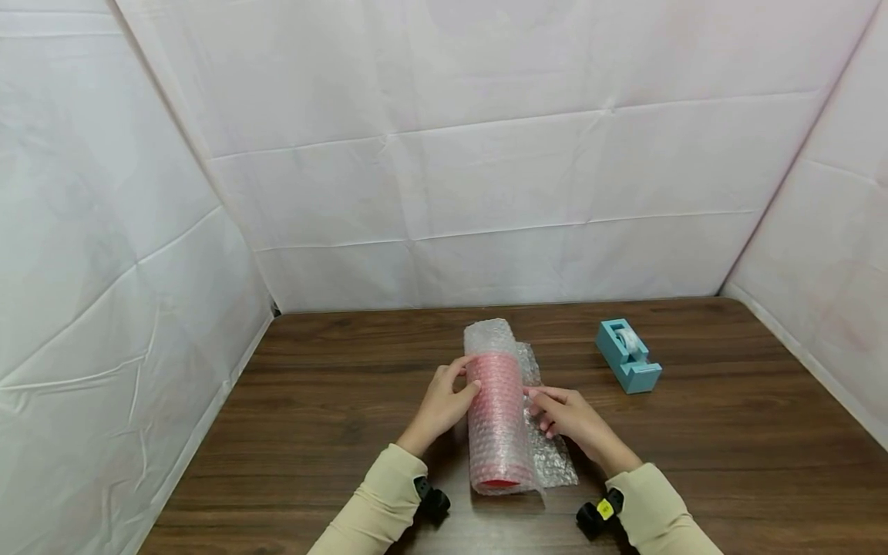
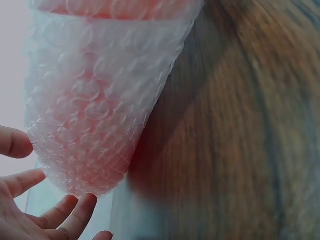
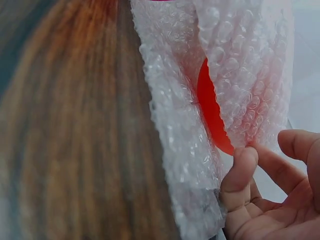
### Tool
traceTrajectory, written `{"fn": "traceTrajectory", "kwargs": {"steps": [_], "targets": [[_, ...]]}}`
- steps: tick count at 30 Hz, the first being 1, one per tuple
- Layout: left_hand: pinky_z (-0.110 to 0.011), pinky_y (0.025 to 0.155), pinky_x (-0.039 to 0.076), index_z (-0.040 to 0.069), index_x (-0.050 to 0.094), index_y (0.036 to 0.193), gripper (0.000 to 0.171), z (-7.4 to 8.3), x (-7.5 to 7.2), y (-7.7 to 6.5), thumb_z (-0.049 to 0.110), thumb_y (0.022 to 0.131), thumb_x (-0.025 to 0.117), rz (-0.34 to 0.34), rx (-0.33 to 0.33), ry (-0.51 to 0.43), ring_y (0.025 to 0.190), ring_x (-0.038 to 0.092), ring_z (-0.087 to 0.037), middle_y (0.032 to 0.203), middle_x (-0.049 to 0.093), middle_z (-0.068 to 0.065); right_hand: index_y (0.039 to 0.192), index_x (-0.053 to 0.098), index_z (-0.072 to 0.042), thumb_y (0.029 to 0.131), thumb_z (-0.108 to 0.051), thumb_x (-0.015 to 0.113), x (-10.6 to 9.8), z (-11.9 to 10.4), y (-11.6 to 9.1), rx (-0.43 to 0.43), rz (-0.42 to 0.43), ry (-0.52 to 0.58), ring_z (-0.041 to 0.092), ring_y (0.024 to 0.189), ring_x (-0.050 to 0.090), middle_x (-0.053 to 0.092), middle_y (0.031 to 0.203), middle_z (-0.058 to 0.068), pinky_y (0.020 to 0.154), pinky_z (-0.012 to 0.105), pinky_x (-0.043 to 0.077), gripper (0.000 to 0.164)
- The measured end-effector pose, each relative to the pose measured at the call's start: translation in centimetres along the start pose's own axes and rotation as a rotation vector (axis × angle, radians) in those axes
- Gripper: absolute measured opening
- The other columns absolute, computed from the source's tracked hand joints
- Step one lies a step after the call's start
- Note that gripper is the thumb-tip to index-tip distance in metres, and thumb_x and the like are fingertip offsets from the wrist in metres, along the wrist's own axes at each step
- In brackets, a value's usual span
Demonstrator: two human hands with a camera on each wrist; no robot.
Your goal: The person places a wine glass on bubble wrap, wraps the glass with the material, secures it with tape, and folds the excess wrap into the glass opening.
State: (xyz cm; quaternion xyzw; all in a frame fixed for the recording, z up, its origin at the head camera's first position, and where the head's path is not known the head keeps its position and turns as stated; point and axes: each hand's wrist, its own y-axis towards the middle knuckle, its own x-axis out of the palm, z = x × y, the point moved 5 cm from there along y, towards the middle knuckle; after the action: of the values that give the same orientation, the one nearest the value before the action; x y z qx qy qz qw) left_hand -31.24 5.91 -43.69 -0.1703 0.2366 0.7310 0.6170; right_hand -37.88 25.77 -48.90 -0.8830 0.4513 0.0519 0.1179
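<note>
Left hand [image 1: 442,399]: fingers spread, touching the roll's nine o'clock side
Wrapped roll [image 1: 496,416]: on the table [image 1: 347,401], five o'clock from head-view centre
Right hand [image 1: 574,420]: pinching the bubble wrap [image 3: 252,65], roll's three o'clock
Tape dispenser [image 1: 622,364]: roll's two o'clock

Below left hand [image 1: 444,401] and right hand [image 1: 565,420]: dark brown wood-grain table [image 1: 326,416]. Directly on it, between hands, bubble-wrapped red bundle [image 1: 494,416], lying lengthwise. Under right hand, loose bubble-wrap flap [image 1: 555,464], spread out from bundle. Beyond right hand, farther right and well apart, light-blue tape dispenser [image 1: 617,361] holding tape roll [image 1: 628,341].
</note>
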Motion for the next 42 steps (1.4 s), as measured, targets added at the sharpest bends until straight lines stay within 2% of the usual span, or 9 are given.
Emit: {"fn": "traceTrajectory", "kwargs": {"steps": [6, 11, 16, 26, 33, 42], "targets": [[-0.042, 0.082, 0.049, 0.011, 0.051, 0.137, 0.048, 0.1, 0.2, 0.1, 0.021, 0.091, 0.058, 0.000, 0.004, -0.001, 0.101, 0.056, -0.033, 0.124, 0.050, -0.025, 0.128, 0.057, 0.001, 0.100, -0.034, 0.050, -0.1, -0.1, -0.1, 0.005, 0.027, -0.026, 0.012, 0.069, 0.050, 0.058, 0.088, 0.002, 0.057, 0.025, 0.046, 0.046], [-0.042, 0.082, 0.050, 0.011, 0.051, 0.137, 0.049, 0.2, 0.4, 0.2, 0.022, 0.090, 0.059, 0.007, 0.016, -0.007, 0.098, 0.056, -0.032, 0.122, 0.050, -0.024, 0.105, 0.064, 0.001, 0.098, -0.039, 0.053, -0.2, 0.1, 0.0, 0.018, 0.049, -0.038, 0.013, 0.066, 0.050, 0.055, 0.079, 0.002, 0.056, 0.025, 0.046, 0.042], [-0.042, 0.083, 0.051, 0.011, 0.051, 0.137, 0.050, 0.3, 0.7, 0.2, 0.023, 0.090, 0.060, 0.006, 0.013, -0.031, 0.098, 0.057, -0.030, 0.123, 0.049, -0.023, 0.087, 0.063, 0.000, 0.096, -0.041, 0.055, -0.1, 0.2, -0.1, 0.039, 0.074, -0.045, 0.014, 0.064, 0.050, 0.053, 0.072, 0.003, 0.055, 0.025, 0.046, 0.042], [-0.039, 0.080, 0.052, 0.013, 0.051, 0.137, 0.050, 0.6, 1.1, 0.4, 0.024, 0.089, 0.060, -0.002, 0.002, -0.075, 0.093, 0.059, -0.027, 0.125, 0.046, -0.023, 0.088, 0.063, -0.001, 0.097, -0.041, 0.053, 0.0, -0.1, -0.3, 0.027, 0.079, -0.071, 0.013, 0.064, 0.049, 0.053, 0.072, 0.002, 0.054, 0.026, 0.046, 0.042], [-0.039, 0.080, 0.053, 0.015, 0.051, 0.137, 0.051, 0.8, 1.4, 0.4, 0.025, 0.088, 0.061, 0.000, -0.009, -0.099, 0.095, 0.058, -0.028, 0.125, 0.044, -0.023, 0.094, 0.065, 0.001, 0.098, -0.045, 0.050, 0.0, 0.1, -0.2, 0.041, 0.102, -0.076, 0.014, 0.063, 0.050, 0.055, 0.071, 0.004, 0.055, 0.026, 0.046, 0.048], [-0.039, 0.078, 0.053, 0.015, 0.052, 0.136, 0.051, 1.0, 1.6, 0.5, 0.023, 0.087, 0.062, 0.000, -0.018, -0.097, 0.096, 0.057, -0.029, 0.121, 0.043, -0.023, 0.095, 0.065, 0.001, 0.098, -0.045, 0.050, -0.1, 0.1, -0.2, 0.055, 0.107, -0.077, 0.013, 0.063, 0.051, 0.056, 0.072, 0.003, 0.055, 0.025, 0.046, 0.049]]}}
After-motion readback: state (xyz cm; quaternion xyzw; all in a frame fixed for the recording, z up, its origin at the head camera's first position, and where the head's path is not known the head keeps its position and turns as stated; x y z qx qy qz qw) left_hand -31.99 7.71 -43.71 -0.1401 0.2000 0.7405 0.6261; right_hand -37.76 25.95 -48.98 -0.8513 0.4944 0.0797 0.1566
